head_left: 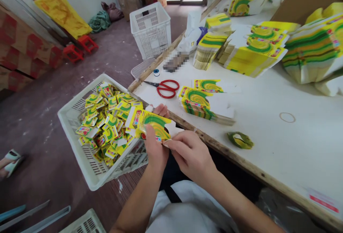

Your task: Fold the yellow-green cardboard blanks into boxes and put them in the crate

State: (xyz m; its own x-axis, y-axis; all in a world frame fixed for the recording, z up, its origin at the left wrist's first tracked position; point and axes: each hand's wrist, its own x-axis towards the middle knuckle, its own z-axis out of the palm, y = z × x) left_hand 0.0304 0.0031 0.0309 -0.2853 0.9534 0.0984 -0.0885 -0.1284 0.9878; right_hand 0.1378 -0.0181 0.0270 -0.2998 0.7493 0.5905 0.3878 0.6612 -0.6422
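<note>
A yellow and green printed carton (154,124) lies across my left hand (155,147), with the thumb on its printed face and the fingers behind it. My right hand (191,151) pinches the carton's near right edge by its white flap. Left of my hands, a white plastic crate (93,181) holds many small yellow cartons (111,120). On the table to the right lies a stack of flat cartons (195,102), with another flat carton (209,85) just behind it.
Red-handled scissors (167,89) and a small blue spool (156,72) lie on the white table (268,133), near its wooden edge. Larger carton bundles (254,54) stand farther back. Another white crate (151,29) and red stools (73,52) are on the floor.
</note>
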